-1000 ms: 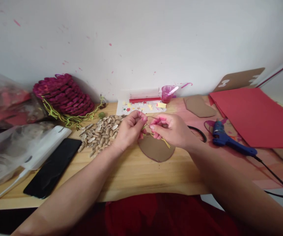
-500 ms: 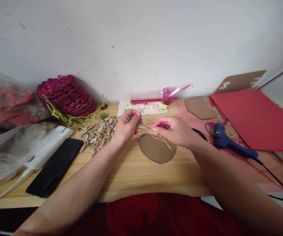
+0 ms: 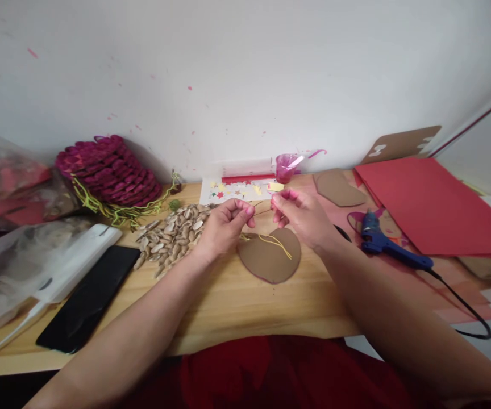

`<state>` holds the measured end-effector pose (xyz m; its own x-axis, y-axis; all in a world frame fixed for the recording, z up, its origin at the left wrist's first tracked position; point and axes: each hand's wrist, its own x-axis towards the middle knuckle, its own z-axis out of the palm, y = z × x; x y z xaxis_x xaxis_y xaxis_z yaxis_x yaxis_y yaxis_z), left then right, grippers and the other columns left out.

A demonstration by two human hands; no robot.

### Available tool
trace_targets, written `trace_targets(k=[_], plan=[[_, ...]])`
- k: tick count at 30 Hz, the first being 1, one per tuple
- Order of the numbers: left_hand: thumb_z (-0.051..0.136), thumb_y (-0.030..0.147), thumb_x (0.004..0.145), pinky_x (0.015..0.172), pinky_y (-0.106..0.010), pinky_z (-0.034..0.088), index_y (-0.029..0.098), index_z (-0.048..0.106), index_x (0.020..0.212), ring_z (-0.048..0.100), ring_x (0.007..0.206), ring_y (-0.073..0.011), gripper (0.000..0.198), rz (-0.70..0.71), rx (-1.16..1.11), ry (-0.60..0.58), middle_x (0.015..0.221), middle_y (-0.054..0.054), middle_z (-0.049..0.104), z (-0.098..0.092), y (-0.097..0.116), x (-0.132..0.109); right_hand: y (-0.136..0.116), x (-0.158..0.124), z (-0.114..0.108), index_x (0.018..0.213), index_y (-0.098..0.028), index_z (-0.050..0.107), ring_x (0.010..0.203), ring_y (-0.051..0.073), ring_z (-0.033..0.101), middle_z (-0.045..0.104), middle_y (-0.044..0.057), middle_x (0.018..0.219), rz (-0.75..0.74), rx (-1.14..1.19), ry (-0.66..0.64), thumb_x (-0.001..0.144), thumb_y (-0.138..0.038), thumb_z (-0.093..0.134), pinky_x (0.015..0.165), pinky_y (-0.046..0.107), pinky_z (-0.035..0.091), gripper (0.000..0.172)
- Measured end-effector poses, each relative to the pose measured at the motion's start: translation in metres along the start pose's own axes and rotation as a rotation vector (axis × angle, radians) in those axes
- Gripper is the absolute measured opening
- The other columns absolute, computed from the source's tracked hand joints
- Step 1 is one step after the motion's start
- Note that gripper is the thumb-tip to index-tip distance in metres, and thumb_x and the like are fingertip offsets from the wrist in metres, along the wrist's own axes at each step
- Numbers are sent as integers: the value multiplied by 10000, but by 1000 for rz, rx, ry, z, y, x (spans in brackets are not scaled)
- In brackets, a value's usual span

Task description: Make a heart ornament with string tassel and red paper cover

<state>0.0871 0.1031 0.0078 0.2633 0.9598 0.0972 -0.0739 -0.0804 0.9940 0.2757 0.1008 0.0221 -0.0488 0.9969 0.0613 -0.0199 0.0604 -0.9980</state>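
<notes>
My left hand (image 3: pixel 224 228) is closed in a pinch on one end of a thin yellow-green thread (image 3: pixel 274 243). My right hand (image 3: pixel 302 215) pinches the same thread a little to the right, so a short stretch runs taut between the fingertips. The loose end trails down onto a brown heart-shaped card (image 3: pixel 271 257) lying on the wooden table (image 3: pixel 237 301) just below both hands. A heap of pale seeds (image 3: pixel 169 233) lies directly left of my left hand.
A magenta scaled craft piece (image 3: pixel 109 170) with green cord leans at the back left. A black phone (image 3: pixel 86 298), a white charger (image 3: pixel 73 262) and plastic bags (image 3: pixel 7 227) lie left. A blue glue gun (image 3: pixel 388 247), red paper (image 3: pixel 433 204), another brown card (image 3: pixel 339 187), a sticker sheet (image 3: pixel 237 187) and a pink cup (image 3: pixel 286 166) sit right and back.
My right hand has lifted and moved back, away from the brown card, drawing the thread out from my left hand. More of the heart card now shows.
</notes>
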Motion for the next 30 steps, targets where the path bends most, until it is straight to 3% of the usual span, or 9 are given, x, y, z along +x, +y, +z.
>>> trace_targets(k=[2,4,7,9,12,16,27,30], plan=[[750,524,820,465,-209,316,178,600,835,384,451,-50,377,-1,-36,52,676,26,645,1,0,0,0,-1,0,735,-185,601,548,94,540,594,-10,694,51,-17,-16,830,-582,705,488,226,429,422],[768,539,794,447,-207,307,180,598,829,369,437,-46,399,4,-67,83,680,24,652,2,0,1,0,-4,1,695,-168,647,563,105,535,605,12,662,104,-124,-120,849,-642,653,502,235,424,499],[794,528,769,442,-194,323,182,600,822,381,432,-46,400,8,-94,101,641,39,625,5,1,0,-1,-11,6,864,-172,764,649,128,559,664,30,745,89,-263,-275,845,-629,671,547,245,427,466],[799,500,776,475,-184,372,180,609,819,435,460,-53,374,22,-98,96,630,44,614,6,0,-1,-1,-14,11,986,-204,778,672,123,548,671,19,800,87,-209,-305,843,-588,697,551,241,412,417],[782,452,809,615,-201,477,164,640,834,556,571,-80,322,58,-99,20,678,20,653,8,-2,-2,2,-14,19,1003,-217,780,661,107,530,651,7,789,144,43,-252,817,-521,748,518,227,364,358],[755,428,841,681,-216,485,148,662,846,618,648,-105,295,48,-49,-32,687,-2,678,8,-2,-4,6,-10,22,902,-195,795,606,95,503,632,-8,683,134,258,-144,717,-426,840,501,230,346,300],[750,440,849,653,-204,471,143,666,843,617,620,-99,309,25,-10,-13,675,-15,705,9,0,-7,-2,-11,19,791,-151,755,584,93,524,636,0,663,119,218,-48,682,-404,854,473,220,386,292],[721,478,865,508,-180,414,149,667,863,541,492,-68,334,-3,0,4,678,-15,712,10,2,-8,-1,-10,17,771,-160,732,590,98,530,620,-8,666,83,187,15,669,-416,858,453,217,390,303]])
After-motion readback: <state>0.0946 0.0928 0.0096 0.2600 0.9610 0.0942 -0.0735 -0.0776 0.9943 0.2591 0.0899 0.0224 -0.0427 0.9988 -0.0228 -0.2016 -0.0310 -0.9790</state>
